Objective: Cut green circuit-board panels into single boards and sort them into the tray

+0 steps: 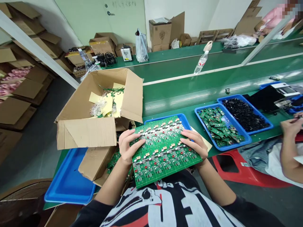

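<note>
Against the person's chest, over a black T-shirt (151, 209) with a white print, a large square green printed circuit board panel (163, 165) is held tilted, its surface set with rows of small silver, red and cream components; the left hand (129, 146) grips its left edge, fingers spread across the top face, and the right hand (193, 143) holds the right edge the same way, both hands set wide apart on the panel; just beyond the panel lies a blue plastic tray (165, 117), mostly hidden beneath it, with a sheet of pale yellow paper (201, 137) showing at its right; to the left, a shallow blue plastic tray (68, 176) sits below a brown cardboard flap (97, 162), with loose green boards (113, 164) partly tucked beside that flap; above them stands an open brown cardboard box (86, 134) holding yellow paper sheets (106, 102), clear plastic wrap and green strips; to the right, a blue tray of small green circuit boards (233, 145) sits beside a blue tray of black parts (259, 129); at the far right, a co-worker's hand (290, 130) works above a red plastic stool (239, 171); farther on, a green conveyor bench (189, 91) carries a clear plastic water bottle (201, 62); stacked cartons (160, 34) stand against the far wall.
</note>
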A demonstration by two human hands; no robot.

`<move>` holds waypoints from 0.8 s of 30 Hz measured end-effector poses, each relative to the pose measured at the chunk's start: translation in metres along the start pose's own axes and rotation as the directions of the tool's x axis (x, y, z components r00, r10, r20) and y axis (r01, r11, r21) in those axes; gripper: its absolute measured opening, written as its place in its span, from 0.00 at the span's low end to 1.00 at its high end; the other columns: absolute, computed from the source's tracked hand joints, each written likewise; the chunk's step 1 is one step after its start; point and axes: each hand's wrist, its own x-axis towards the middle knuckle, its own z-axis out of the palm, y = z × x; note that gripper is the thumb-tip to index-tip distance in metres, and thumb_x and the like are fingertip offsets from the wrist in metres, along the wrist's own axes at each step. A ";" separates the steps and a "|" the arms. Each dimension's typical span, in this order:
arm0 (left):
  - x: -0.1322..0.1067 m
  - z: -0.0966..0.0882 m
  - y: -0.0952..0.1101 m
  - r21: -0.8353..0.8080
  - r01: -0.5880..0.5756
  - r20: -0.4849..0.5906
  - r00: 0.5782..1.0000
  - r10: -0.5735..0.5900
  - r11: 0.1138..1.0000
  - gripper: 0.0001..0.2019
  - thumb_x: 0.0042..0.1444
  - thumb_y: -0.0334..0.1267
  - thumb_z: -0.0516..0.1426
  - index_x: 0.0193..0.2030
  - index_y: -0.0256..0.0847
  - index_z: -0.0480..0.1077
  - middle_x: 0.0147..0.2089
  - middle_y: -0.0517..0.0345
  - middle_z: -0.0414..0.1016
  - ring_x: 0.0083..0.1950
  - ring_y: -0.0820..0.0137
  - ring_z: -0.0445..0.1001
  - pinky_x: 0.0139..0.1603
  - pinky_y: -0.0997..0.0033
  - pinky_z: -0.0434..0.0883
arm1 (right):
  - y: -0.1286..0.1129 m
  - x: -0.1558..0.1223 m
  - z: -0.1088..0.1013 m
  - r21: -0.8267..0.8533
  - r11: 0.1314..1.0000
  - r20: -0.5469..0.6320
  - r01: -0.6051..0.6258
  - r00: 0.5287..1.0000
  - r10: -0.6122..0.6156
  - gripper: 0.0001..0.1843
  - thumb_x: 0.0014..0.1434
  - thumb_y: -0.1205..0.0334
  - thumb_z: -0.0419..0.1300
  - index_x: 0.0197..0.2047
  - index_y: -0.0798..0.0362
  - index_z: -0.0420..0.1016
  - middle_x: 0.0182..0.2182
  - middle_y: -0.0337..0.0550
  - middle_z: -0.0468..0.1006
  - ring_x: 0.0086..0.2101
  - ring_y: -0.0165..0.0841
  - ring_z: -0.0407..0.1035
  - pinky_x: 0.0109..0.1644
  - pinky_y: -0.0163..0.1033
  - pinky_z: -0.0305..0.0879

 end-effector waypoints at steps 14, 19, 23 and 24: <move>0.002 0.005 0.003 -0.083 0.178 -0.032 0.983 -0.182 0.980 0.09 0.53 0.34 0.53 0.37 0.46 0.75 0.42 0.54 0.71 0.48 0.60 0.69 0.48 0.56 0.67 | -0.001 -0.002 0.010 -0.031 0.999 -0.006 0.033 0.999 -0.033 0.14 0.59 0.65 0.49 0.46 0.48 0.71 0.40 0.48 0.74 0.45 0.38 0.67 0.43 0.48 0.69; 0.006 0.012 -0.001 -0.159 0.180 -0.025 0.982 -0.186 0.971 0.11 0.53 0.40 0.53 0.39 0.47 0.75 0.44 0.53 0.73 0.48 0.58 0.69 0.50 0.55 0.65 | 0.006 -0.008 0.011 -0.063 0.998 -0.048 -0.003 0.999 0.000 0.14 0.60 0.62 0.48 0.44 0.48 0.71 0.40 0.46 0.75 0.45 0.36 0.68 0.44 0.46 0.69; 0.007 0.014 -0.006 -0.163 0.133 0.059 0.990 -0.125 0.978 0.14 0.54 0.47 0.51 0.42 0.48 0.74 0.46 0.52 0.72 0.50 0.56 0.68 0.50 0.52 0.64 | 0.006 -0.013 0.007 -0.067 0.998 -0.059 -0.022 0.998 0.018 0.14 0.59 0.63 0.48 0.45 0.48 0.71 0.40 0.46 0.75 0.45 0.36 0.67 0.45 0.46 0.69; 0.007 0.015 -0.008 -0.160 0.114 0.084 0.991 -0.101 0.981 0.14 0.54 0.46 0.51 0.42 0.48 0.74 0.46 0.51 0.72 0.50 0.56 0.67 0.50 0.52 0.63 | 0.005 -0.015 0.006 -0.070 0.997 -0.065 -0.024 0.998 0.020 0.14 0.59 0.63 0.48 0.45 0.48 0.71 0.41 0.46 0.75 0.45 0.37 0.67 0.45 0.46 0.68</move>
